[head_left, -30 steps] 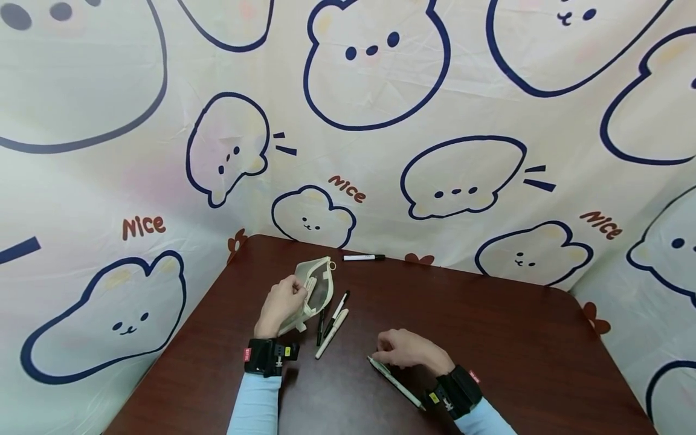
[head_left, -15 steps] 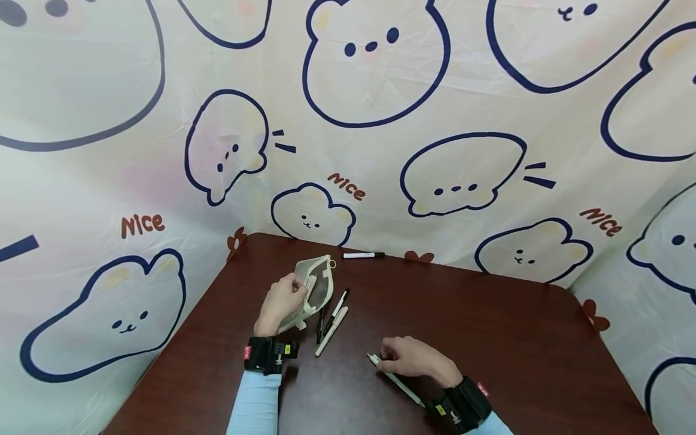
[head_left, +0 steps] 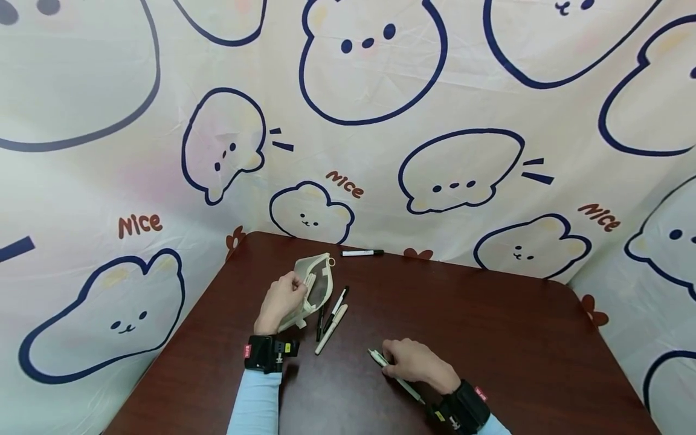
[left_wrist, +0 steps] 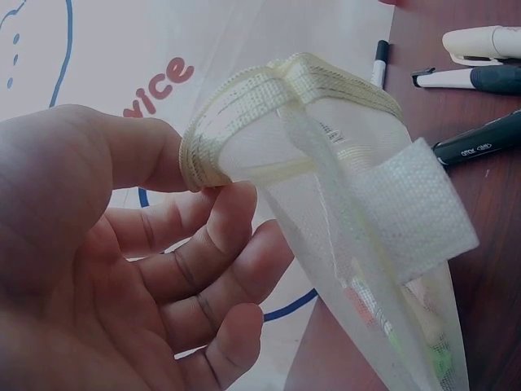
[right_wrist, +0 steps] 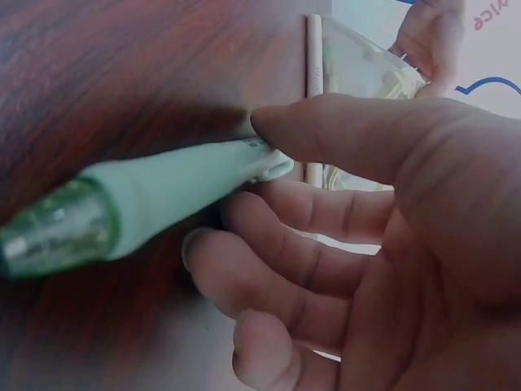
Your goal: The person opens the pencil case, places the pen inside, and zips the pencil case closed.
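A cream mesh pencil case (head_left: pixel 313 264) with a zip lies at the left of the table, its mouth open. My left hand (head_left: pixel 280 300) pinches the case's rim between thumb and forefinger; the left wrist view shows the woven zip band (left_wrist: pixel 244 102) at the fingertips. Coloured items show blurrily through the mesh. On the right, my right hand (head_left: pixel 414 360) is over a light green pen (head_left: pixel 409 390) that lies slanted on the table. Thumb and forefinger close on the pen around its clip, seen in the right wrist view, where its clear green end (right_wrist: pixel 61 232) points away from the palm.
Beside the case lie a cream pen (head_left: pixel 331 329), a white-and-black pen (head_left: pixel 336 309) and a black pen (head_left: pixel 319 326). A white marker with a black cap (head_left: pixel 361 253) lies near the table's back edge. A patterned cloth (head_left: pixel 370 151) hangs behind the dark table (head_left: pixel 489 326).
My right hand has slid along the green pen from its far end, and its thumb and forefinger have come together on it. The left hand keeps its hold on the pencil case.
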